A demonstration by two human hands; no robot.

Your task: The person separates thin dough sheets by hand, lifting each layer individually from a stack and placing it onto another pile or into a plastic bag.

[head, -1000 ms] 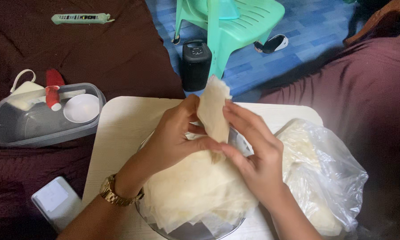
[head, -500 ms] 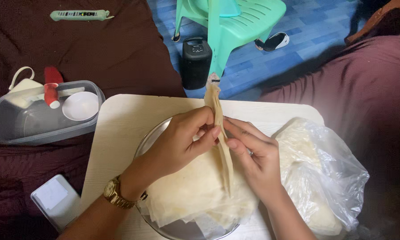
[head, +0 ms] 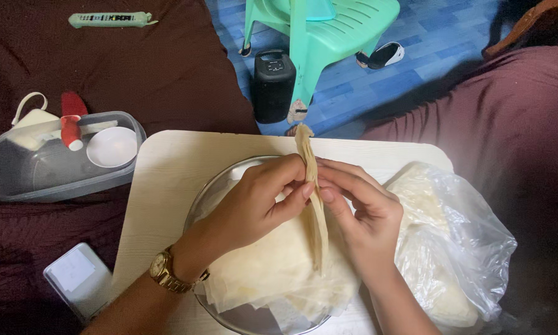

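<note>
Blue patterned floor (head: 440, 37) and a green plastic chair (head: 319, 37) fill the background beyond the pale wooden board (head: 167, 180) I work on. Compared with a second ago, the thin wrapper sheet (head: 313, 198) no longer faces me flat; it now stands edge-on, lifted off the stack of wrappers (head: 272, 267) in the metal tray (head: 214, 195). My left hand (head: 254, 208) and right hand (head: 359, 211) both pinch it between thumb and fingertips, nearly touching. A clear bag of wrappers (head: 452, 242) lies just right, and a grey plastic tub (head: 55, 167) sits off left.
</note>
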